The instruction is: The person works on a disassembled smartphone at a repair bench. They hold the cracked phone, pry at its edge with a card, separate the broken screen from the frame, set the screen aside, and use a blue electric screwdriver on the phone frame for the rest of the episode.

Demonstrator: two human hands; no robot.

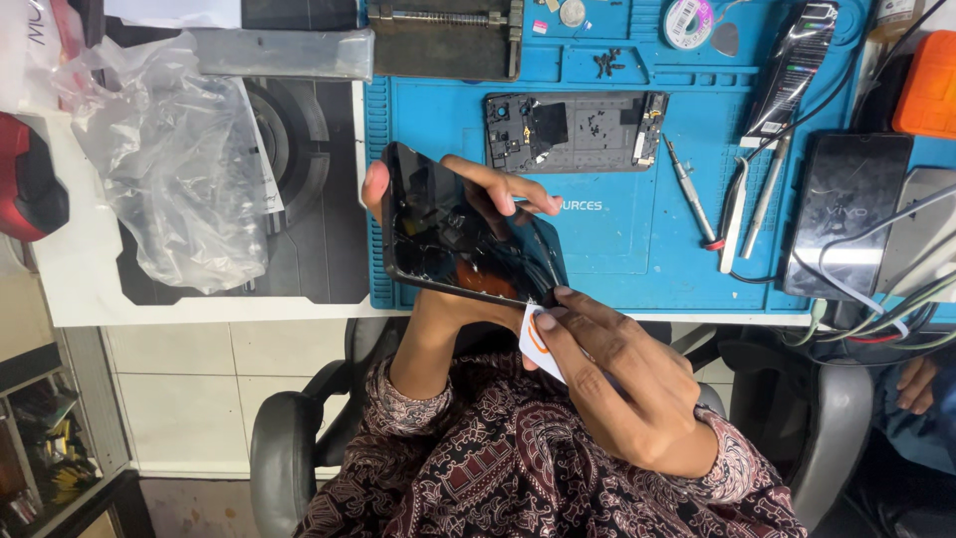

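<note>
While the left hand [448, 249] lifts the phone [463, 239] clear of the worktop [90, 289], above its front edge, the glass face tilts up toward the camera so the lower right corner is reachable. The left grip is closed on the phone: thumb at the far upper edge, fingers [508, 184] laid across the glass, palm apparently supporting the back. The right hand [617, 379] pinches a thin white card [538, 344] between thumb and fingers, its tip touching that corner, apparently at the seam. An opened phone frame [573, 132] lies flat on the blue mat [617, 249] near the rear edge, out of the way. Tweezers [735, 214] and a screwdriver [689, 194] rest on the mat to the right, within reach. A clear bag [179, 159] lies toward the worktop's left side.
</note>
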